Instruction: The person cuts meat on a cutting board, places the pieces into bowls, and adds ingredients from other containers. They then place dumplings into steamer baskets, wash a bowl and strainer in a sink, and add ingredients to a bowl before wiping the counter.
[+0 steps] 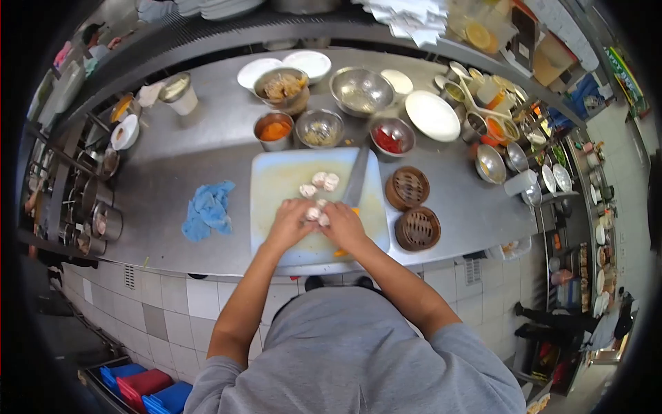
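A white cutting board point(272, 179) lies on the steel counter in front of me. On it sit several small, pale, rounded food pieces point(331, 182); I cannot make out their kind. My left hand point(293, 219) has its fingers curled against one pale piece point(312, 214) near the board's middle. Close beside it, my right hand point(343, 224) closes its fingers on another such piece point(323, 219). A broad-bladed knife point(357, 176) rests at the board's right side, its orange handle partly hidden by my right hand.
Left of the board is a crumpled blue cloth point(209, 210). Two round slatted steamer baskets point(417, 229) stand at its right. Behind it are metal bowls point(362, 91), a bowl with red food point(392, 136), an orange-filled pot point(274, 130) and a white oval plate point(432, 116).
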`<action>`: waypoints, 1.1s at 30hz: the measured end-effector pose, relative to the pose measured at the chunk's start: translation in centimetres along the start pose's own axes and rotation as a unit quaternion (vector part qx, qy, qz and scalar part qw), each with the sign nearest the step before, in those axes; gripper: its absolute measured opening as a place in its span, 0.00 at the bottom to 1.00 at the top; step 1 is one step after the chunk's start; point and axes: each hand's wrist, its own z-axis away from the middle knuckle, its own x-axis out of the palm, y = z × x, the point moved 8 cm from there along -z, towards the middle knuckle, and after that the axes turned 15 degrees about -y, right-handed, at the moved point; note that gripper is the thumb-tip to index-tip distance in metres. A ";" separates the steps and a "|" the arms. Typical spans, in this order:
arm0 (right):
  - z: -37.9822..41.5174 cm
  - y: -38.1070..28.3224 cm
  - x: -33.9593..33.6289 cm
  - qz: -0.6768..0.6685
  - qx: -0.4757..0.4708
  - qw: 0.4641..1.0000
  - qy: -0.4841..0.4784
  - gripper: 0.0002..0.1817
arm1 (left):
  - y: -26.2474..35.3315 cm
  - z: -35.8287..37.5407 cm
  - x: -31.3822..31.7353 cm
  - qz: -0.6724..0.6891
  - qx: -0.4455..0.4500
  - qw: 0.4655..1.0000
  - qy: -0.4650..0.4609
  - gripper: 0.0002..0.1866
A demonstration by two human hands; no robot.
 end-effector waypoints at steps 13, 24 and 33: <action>5.8 2.0 -7.2 -0.331 0.017 0.943 -0.037 0.18 | 20.7 -12.2 -40.4 -0.111 0.224 0.938 0.238 0.09; 11.9 6.6 -5.2 -0.425 0.057 0.901 0.060 0.15 | 13.6 -34.7 -37.2 -0.351 -0.144 0.874 -0.304 0.26; 16.5 10.0 -6.0 -0.515 0.159 0.839 0.077 0.14 | 16.6 -31.4 -43.1 -0.253 -0.114 0.947 -0.163 0.31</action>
